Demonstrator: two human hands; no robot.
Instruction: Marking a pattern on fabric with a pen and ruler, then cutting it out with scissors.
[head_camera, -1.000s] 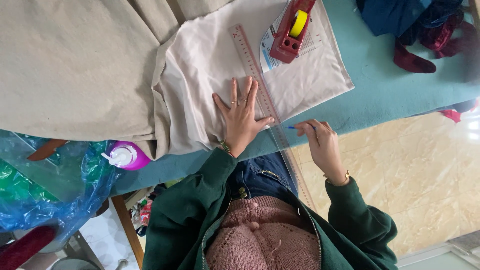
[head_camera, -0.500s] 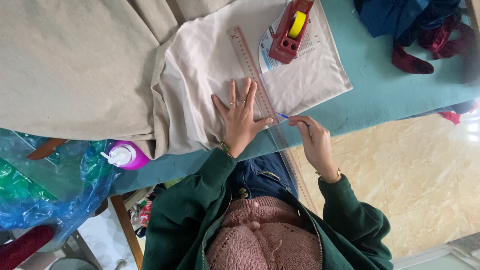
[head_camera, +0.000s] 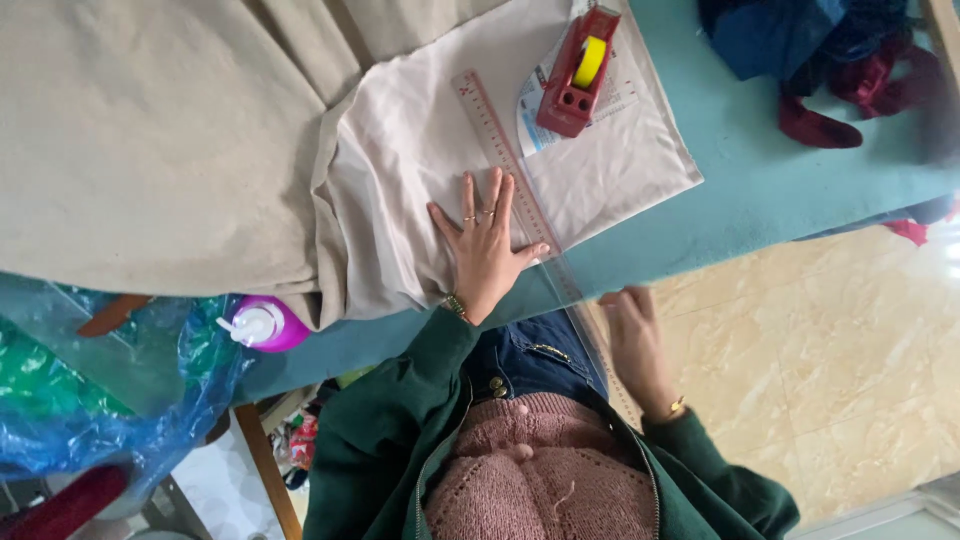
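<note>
1. Your left hand (head_camera: 487, 250) is flat on the pale cloth (head_camera: 420, 170), fingers spread and thumb out along the clear ruler (head_camera: 510, 170), pinning both. Same spot as half a sec ago, no shift.
2. Your right hand (head_camera: 632, 335) is what changed. A sec ago it was up at the table edge by the ruler's near end w/ a small blue pen-like thing at the fingertips; now it's pulled back off the table, over your lap, just below the edge.
3. Right hand is motion-blurred. Can't tell if the fingers are curled, pinching or loose, & can't see the blue thing in it anymore.
4. Ruler lies diagonal on the cloth, running from near the red tape dispenser (head_camera: 577, 72) down past your left thumb & over the edge of the teal table (head_camera: 780, 190). It hasn't moved between frames.
5. My read: the stroke along the ruler edge is paused or done, w/ the left hand keeping cloth + ruler lined up. No line visible on the cloth at this size, so can't confirm a mark.
6. Around you: big beige fabric (head_camera: 150, 140) left of the cloth, pink bottle (head_camera: 265, 325) at the near edge, dark blue & red clothes (head_camera: 800, 50) far right.
</note>
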